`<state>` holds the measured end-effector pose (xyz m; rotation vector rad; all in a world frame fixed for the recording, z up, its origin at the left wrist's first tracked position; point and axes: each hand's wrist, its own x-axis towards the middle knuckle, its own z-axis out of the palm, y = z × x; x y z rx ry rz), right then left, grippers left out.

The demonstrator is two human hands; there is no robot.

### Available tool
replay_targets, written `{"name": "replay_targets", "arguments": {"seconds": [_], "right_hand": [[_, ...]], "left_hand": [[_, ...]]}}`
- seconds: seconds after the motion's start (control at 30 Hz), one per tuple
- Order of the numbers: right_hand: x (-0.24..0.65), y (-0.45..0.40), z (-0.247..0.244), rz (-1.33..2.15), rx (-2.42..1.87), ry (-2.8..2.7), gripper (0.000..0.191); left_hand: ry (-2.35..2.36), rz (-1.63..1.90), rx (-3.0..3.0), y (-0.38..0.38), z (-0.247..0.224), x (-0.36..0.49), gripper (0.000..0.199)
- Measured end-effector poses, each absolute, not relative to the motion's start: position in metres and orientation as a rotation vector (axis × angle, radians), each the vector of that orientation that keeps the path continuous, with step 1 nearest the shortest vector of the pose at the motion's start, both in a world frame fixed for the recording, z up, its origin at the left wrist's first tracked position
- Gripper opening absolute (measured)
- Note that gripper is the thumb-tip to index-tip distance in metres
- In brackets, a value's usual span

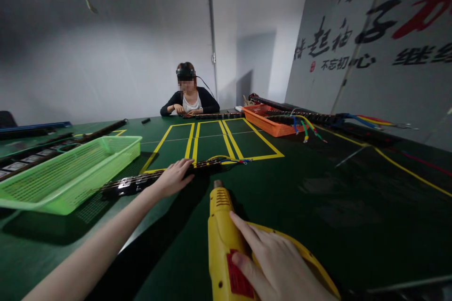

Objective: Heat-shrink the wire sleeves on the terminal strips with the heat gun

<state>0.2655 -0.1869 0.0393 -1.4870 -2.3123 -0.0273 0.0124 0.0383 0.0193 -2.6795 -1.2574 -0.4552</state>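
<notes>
A yellow heat gun [221, 235] with a red label lies in my right hand [275, 258]. My right thumb and fingers are wrapped round its body, and its metal nozzle points away from me toward the wire harness [208, 163]. Partly hidden by my fingers, that harness is a long dark bundle with blue and yellow leads at its right end. My left hand [175, 176] grips it near the middle, fingers over the top and thumb on the near side. A gap separates the nozzle from the bundle.
A green basket [137, 143] stands at left, beside dark strips [38, 153]. At right, an orange basket [273, 128] bears more harnesses with coloured leads. Yellow tape lines [212, 122] mark the green table [268, 197]. A person [190, 99] sits across, hands on a dark strip.
</notes>
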Motion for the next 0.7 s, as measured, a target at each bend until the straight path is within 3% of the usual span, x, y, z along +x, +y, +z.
{"name": "replay_targets", "arguments": {"seconds": [0.27,0.47,0.7], "right_hand": [[0.284,-0.201,0.024,-0.013,-1.454,-2.400,0.061],[0.296,-0.207,0.020,-0.246,-1.326,-2.342,0.060],[0.331,-0.214,0.025,-0.618,-1.366,-2.256,0.040]], "left_hand": [[-1.190,-0.470,-2.665,0.033,0.009,0.009,0.036],[-1.238,-0.445,-2.649,0.025,0.012,-0.007,0.036],[-1.226,-0.536,-2.646,0.026,0.011,-0.004,0.032]]}}
